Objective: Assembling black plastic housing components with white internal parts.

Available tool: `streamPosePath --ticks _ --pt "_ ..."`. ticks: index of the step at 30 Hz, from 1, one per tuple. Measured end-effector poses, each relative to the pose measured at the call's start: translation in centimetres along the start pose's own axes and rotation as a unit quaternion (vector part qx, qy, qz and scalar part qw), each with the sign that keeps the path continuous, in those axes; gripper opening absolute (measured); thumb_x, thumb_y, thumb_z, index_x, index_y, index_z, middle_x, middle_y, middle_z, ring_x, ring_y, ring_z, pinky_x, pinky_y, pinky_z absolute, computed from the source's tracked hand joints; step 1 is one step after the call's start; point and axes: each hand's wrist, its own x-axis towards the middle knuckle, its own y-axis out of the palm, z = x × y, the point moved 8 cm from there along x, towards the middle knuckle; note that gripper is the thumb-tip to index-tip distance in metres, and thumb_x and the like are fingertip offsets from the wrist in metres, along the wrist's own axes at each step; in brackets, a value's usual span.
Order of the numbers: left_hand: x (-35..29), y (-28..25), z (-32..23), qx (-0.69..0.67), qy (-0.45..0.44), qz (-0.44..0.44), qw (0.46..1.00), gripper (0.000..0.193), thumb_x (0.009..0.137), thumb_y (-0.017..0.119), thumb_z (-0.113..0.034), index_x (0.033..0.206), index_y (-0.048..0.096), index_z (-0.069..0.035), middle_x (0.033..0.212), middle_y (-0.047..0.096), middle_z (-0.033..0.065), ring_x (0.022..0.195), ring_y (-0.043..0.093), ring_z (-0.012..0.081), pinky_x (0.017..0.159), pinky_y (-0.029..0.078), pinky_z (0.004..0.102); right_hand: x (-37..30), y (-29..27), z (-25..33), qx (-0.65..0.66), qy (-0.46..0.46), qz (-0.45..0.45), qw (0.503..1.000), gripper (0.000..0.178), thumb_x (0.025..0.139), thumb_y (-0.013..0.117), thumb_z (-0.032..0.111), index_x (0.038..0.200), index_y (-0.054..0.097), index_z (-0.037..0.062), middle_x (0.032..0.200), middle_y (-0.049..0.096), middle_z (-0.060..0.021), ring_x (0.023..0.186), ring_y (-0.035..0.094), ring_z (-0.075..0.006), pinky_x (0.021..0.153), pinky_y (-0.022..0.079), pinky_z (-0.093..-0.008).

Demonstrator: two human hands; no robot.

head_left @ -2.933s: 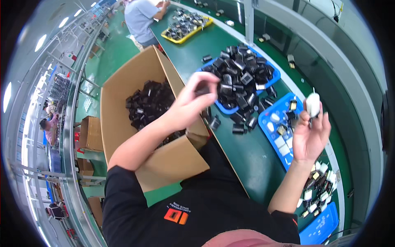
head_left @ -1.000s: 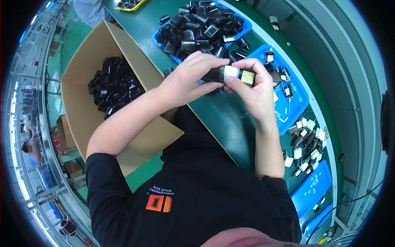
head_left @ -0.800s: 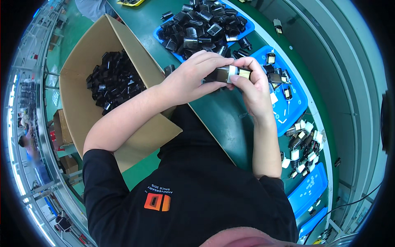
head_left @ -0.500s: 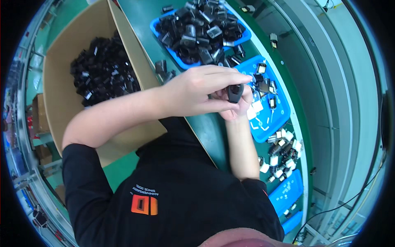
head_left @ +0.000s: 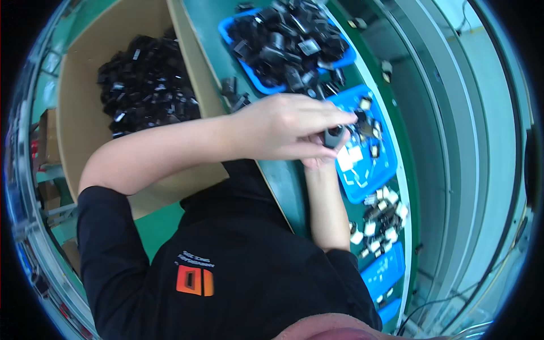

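Note:
In front of my chest both hands are together, closed around a small black plastic part (head_left: pixel 333 137). My left hand (head_left: pixel 292 126) reaches across from the left, its fingers over the top and its thumb along the near side of the part. Mostly hidden beneath it, my right hand (head_left: pixel 322 160) grips the same part from below. The part's dark end shows between the fingers; the rest is covered. Just right of the hands lies a blue tray (head_left: pixel 362 191) with white pieces and several small black-and-cream components.
On my left stands a large cardboard box (head_left: pixel 85 79) with heaped black parts (head_left: pixel 147 85). A blue tray (head_left: pixel 258 84) piled with black housings sits ahead on the green bench (head_left: pixel 286 190). Black-and-white components (head_left: pixel 385 218) lie to the right, beside another blue tray (head_left: pixel 388 269).
The whole view has shifted slightly. Both hands stay together on the black part, which is tilted differently and more covered by the left fingers.

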Motion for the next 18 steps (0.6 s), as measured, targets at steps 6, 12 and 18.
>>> streamPosePath --ticks 6,12,18 --pt "0.2 1.4 0.2 -0.022 0.008 0.033 0.999 0.054 0.078 0.076 -0.017 0.126 0.057 -0.001 0.115 0.065 0.0167 0.098 0.066 0.0307 0.084 0.054 0.0365 -1.3 -0.2 1.3 0.018 -0.053 -0.096 0.994 0.035 0.081 0.071 0.041 0.091 0.049 0.0155 0.090 0.052 -0.0025 0.090 0.058 -0.0167 0.076 0.051 -0.0323" --pt "0.4 0.3 -0.6 -0.024 0.000 0.014 1.000 0.057 0.076 0.078 -0.015 0.126 0.056 -0.001 0.108 0.066 0.0155 0.090 0.066 0.0296 0.076 0.054 0.0359 -0.6 0.7 1.7 0.027 -0.043 -0.041 0.998 0.022 0.077 0.067 0.016 0.093 0.051 0.0137 0.092 0.054 -0.0058 0.087 0.059 -0.0177 0.074 0.052 -0.0280" --pt "0.5 0.4 0.2 -0.052 -0.012 0.026 0.998 0.051 0.081 0.074 -0.020 0.124 0.056 0.001 0.108 0.065 0.0158 0.086 0.065 0.0291 0.076 0.053 0.0354 -0.2 1.0 2.2 0.004 -0.048 -0.047 0.998 0.023 0.076 0.063 0.012 0.095 0.052 0.0122 0.093 0.055 -0.0075 0.087 0.059 -0.0192 0.075 0.053 -0.0278"
